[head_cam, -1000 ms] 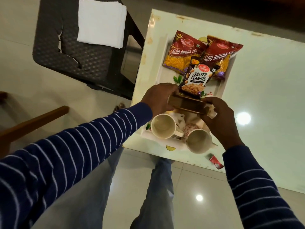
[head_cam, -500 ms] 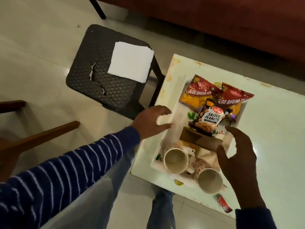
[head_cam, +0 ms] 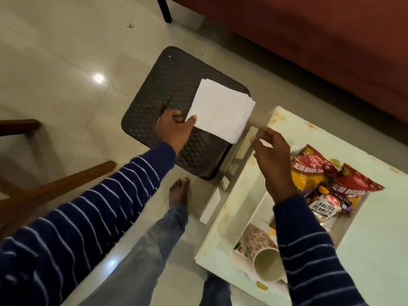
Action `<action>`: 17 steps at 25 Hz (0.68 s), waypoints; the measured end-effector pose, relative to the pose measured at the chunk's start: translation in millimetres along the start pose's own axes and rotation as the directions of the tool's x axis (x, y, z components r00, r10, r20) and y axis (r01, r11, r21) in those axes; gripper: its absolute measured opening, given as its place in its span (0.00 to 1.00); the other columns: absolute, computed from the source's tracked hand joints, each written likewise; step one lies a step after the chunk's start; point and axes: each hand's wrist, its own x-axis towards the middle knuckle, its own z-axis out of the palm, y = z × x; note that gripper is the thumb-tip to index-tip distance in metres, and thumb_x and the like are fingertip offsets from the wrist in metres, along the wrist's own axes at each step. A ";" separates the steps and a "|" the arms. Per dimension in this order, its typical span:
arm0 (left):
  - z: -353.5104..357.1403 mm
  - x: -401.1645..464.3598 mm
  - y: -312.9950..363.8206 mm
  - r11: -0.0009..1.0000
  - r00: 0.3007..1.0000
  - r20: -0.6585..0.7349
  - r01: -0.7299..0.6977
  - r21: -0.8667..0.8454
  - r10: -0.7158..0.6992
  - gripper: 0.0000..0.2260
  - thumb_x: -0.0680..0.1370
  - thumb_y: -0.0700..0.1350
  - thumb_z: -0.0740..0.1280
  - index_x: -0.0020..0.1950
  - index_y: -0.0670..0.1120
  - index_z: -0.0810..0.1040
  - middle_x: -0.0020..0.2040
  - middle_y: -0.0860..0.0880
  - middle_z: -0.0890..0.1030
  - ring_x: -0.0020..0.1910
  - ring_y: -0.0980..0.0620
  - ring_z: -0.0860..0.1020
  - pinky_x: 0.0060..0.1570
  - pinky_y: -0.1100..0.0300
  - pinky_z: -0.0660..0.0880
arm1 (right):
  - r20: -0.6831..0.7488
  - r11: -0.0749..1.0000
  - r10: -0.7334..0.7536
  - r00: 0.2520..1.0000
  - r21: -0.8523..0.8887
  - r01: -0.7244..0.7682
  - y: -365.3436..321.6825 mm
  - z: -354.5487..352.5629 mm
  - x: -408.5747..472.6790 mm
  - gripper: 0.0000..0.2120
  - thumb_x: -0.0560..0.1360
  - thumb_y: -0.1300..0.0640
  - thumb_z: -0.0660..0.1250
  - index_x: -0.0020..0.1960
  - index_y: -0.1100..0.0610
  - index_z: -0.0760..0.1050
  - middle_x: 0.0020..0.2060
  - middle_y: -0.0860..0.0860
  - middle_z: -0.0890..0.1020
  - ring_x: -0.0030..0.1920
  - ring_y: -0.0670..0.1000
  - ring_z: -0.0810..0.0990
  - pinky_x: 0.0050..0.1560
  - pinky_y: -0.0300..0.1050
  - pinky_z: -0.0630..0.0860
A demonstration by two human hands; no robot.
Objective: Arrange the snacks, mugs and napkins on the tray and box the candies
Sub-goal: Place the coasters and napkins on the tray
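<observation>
The stack of napkins [head_cam: 220, 112] lies roughly flat over the dark stool [head_cam: 154, 102], its near-left corner pinched by the left hand [head_cam: 174, 127]. The right hand [head_cam: 272, 149] hovers over the table [head_cam: 375, 250], fingers loosely curled, holding nothing. Snack packets [head_cam: 320, 173] and a mug [head_cam: 268, 265] sit on the tray [head_cam: 258, 204] to the right.

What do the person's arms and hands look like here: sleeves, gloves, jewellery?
Both arms wear long dark navy sleeves with thin pale horizontal stripes, ending at the wrists. The left hand and right hand are bare: no gloves, and no rings or watch visible.
</observation>
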 end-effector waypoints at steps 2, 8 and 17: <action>10.5 4.4 0.6 0.999 0.999 -0.025 0.035 -0.019 -0.036 0.21 0.70 0.54 0.78 0.57 0.47 0.77 0.51 0.52 0.79 0.51 0.53 0.78 0.41 0.70 0.70 | 0.008 0.998 0.062 0.998 0.026 -0.062 -17.2 23.5 30.2 0.21 0.77 0.50 0.69 0.69 0.50 0.71 0.61 0.45 0.78 0.62 0.47 0.77 0.64 0.53 0.77; 30.5 5.9 1.3 1.000 0.996 -0.088 0.018 -0.001 -0.018 0.29 0.66 0.52 0.81 0.60 0.43 0.75 0.60 0.47 0.73 0.54 0.51 0.74 0.50 0.63 0.72 | -0.049 0.986 0.154 0.987 0.065 -0.151 -35.9 64.4 85.3 0.19 0.75 0.49 0.73 0.63 0.52 0.74 0.56 0.46 0.81 0.54 0.49 0.82 0.54 0.45 0.82; 35.6 9.9 10.4 0.997 0.996 0.039 0.080 0.006 -0.080 0.11 0.72 0.46 0.77 0.50 0.43 0.81 0.50 0.47 0.82 0.46 0.52 0.79 0.38 0.66 0.74 | -0.258 0.992 0.123 0.958 0.047 -0.115 -32.5 77.2 89.9 0.17 0.72 0.53 0.77 0.58 0.51 0.77 0.48 0.43 0.80 0.45 0.46 0.81 0.42 0.37 0.80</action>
